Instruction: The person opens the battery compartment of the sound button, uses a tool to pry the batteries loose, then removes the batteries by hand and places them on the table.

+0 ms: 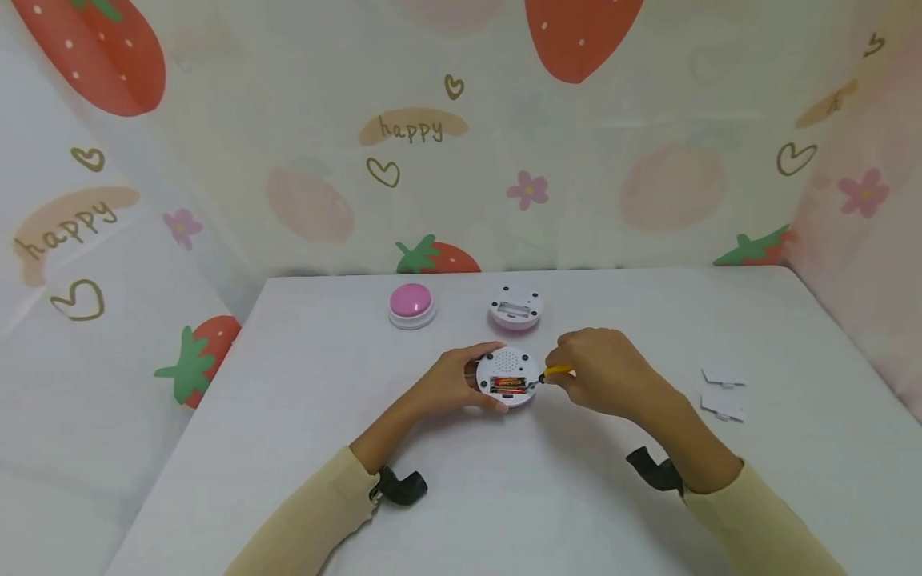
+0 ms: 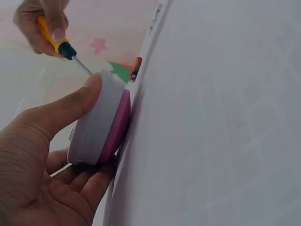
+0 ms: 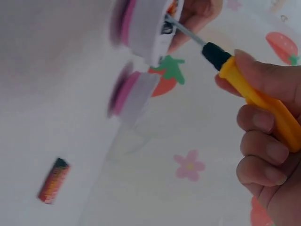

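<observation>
A round push-button device (image 1: 507, 360) lies face down, its white base up and its pink dome towards the table. My left hand (image 1: 448, 384) grips it by the rim, thumb on the near side and fingers on the far side. Red-and-black batteries (image 1: 508, 383) sit in its uncovered compartment. My right hand (image 1: 605, 372) holds a screwdriver (image 3: 263, 103) by its yellow handle. The metal shaft reaches the right end of the compartment; whether its tip touches a battery or the contact, I cannot tell.
Behind stand a pink-topped button (image 1: 410, 301) upright and an overturned button (image 1: 515, 307) with its compartment uncovered. Two white battery covers (image 1: 723, 406) lie at the right. A loose battery (image 3: 54, 181) lies on the table, visible in both wrist views. Printed cloth surrounds the white table (image 1: 288, 496).
</observation>
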### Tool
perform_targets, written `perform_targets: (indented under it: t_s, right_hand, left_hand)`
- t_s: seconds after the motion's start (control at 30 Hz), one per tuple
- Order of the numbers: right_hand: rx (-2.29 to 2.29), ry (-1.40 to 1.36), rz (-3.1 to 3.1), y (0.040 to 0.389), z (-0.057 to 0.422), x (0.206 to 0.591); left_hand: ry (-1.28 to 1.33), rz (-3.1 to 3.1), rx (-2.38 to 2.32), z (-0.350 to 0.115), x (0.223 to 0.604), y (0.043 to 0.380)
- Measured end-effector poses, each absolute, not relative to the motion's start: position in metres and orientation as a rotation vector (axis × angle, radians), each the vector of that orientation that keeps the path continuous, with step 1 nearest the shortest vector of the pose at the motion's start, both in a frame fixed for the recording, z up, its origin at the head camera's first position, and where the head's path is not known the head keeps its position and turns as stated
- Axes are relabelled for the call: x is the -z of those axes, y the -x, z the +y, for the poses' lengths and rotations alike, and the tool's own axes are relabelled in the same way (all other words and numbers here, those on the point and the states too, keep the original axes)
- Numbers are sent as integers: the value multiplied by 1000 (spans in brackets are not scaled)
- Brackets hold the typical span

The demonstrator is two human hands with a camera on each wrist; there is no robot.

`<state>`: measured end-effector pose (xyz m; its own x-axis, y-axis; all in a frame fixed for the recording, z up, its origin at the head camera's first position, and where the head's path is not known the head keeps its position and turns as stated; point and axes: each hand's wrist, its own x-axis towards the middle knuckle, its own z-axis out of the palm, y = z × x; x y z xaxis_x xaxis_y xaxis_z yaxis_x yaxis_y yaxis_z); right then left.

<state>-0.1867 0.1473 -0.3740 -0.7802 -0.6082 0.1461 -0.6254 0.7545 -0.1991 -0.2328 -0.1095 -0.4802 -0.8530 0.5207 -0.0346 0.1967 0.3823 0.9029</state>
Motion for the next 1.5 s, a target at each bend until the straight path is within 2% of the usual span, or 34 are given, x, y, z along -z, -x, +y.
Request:
perform_targets:
  t_s: [0.47, 1.5]
  right_hand:
    - [-803, -928, -2760, 201, 174, 410]
    - [-938, -822, -2866, 203, 178, 410]
  left_hand:
    - [-597, 2355, -1456, -109, 482, 234]
    - [-608, 2353, -1460, -111, 481, 233]
